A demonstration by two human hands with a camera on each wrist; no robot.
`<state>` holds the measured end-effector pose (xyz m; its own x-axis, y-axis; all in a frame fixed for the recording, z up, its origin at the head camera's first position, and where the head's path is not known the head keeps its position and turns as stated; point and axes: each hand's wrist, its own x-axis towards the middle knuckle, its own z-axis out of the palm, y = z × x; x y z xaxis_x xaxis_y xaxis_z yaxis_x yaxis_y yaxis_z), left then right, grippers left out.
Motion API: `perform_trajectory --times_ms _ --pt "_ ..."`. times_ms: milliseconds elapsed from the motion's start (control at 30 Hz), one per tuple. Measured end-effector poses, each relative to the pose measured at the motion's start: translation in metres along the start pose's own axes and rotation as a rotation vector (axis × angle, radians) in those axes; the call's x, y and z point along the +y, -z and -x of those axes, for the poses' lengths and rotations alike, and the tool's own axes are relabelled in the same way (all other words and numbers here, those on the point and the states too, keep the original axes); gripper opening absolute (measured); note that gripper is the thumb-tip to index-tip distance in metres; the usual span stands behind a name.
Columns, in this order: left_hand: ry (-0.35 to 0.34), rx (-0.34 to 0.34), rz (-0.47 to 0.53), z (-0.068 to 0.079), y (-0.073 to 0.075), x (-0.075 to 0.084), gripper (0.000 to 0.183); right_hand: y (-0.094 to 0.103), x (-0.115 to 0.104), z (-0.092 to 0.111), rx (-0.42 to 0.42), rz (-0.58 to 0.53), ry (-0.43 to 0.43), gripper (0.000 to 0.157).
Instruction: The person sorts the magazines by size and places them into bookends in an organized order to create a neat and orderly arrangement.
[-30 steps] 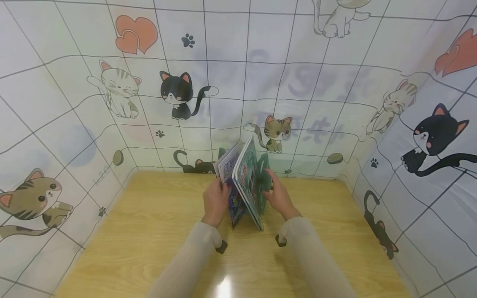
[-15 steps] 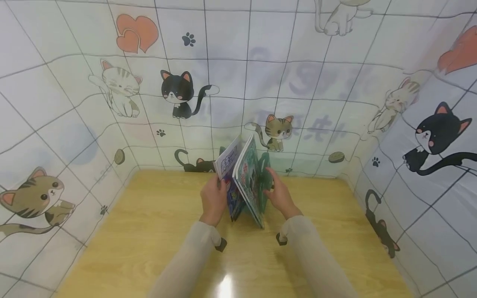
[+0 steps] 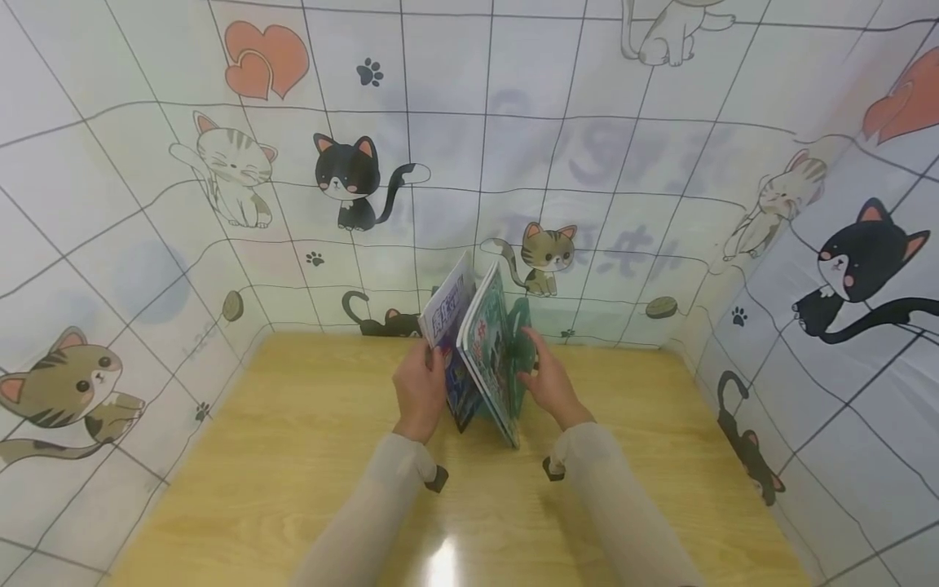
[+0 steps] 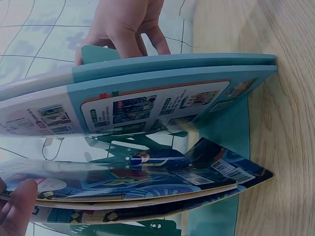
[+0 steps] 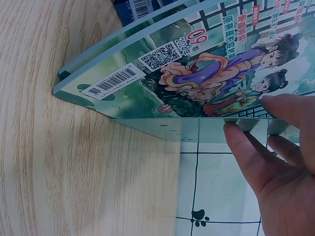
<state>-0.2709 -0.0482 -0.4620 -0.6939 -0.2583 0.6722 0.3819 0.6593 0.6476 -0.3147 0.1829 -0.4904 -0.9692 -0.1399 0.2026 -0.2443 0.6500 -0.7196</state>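
Observation:
Thin blue-and-purple magazines [image 3: 460, 367] lean at the left of a green bookend [image 3: 522, 338]. My left hand [image 3: 420, 393] grips their near edge, its thumb [image 4: 23, 199] on the inner cover in the left wrist view. Green-covered magazines [image 3: 487, 342] stand tilted in the middle, a gap between them and the blue ones; a barcode and QR code show on the cover in the right wrist view. My right hand [image 3: 552, 385] holds the bookend's right side, with thumb and fingertips [image 5: 236, 135] at the panel's edge. The lower middle of the bookend is largely hidden.
The wooden table [image 3: 308, 456] spreads around the bookend. Behind it and on both sides hangs a white cloth [image 3: 455, 147] with a grid and cartoon cats. Dark wrist straps [image 3: 436, 478] sit at both cuffs.
My left hand has shifted slightly left and tilted the blue-and-purple magazines up and outward, widening the gap to the green ones. My right hand stays in place.

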Motion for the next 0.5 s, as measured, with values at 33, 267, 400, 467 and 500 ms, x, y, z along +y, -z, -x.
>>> perform_trajectory --times_ms 33,267,400,467,500 --pt "-0.009 0.005 0.002 0.0 -0.001 0.0 0.012 0.0 0.0 0.0 0.002 -0.002 0.0 0.088" --pt "-0.023 -0.003 -0.002 0.003 -0.009 -0.002 0.006 0.001 -0.002 0.001 -0.014 -0.015 -0.029 0.089" --pt "-0.006 -0.035 -0.016 0.005 -0.013 -0.004 0.007 0.001 -0.002 0.0 -0.011 -0.017 -0.032 0.09" --pt "0.011 -0.051 -0.023 0.006 -0.015 -0.005 0.009 0.001 -0.001 0.0 -0.01 -0.024 -0.029 0.089" --pt "0.02 -0.058 -0.024 0.006 -0.016 -0.005 0.009 0.001 -0.001 -0.001 -0.01 -0.025 -0.03 0.089"
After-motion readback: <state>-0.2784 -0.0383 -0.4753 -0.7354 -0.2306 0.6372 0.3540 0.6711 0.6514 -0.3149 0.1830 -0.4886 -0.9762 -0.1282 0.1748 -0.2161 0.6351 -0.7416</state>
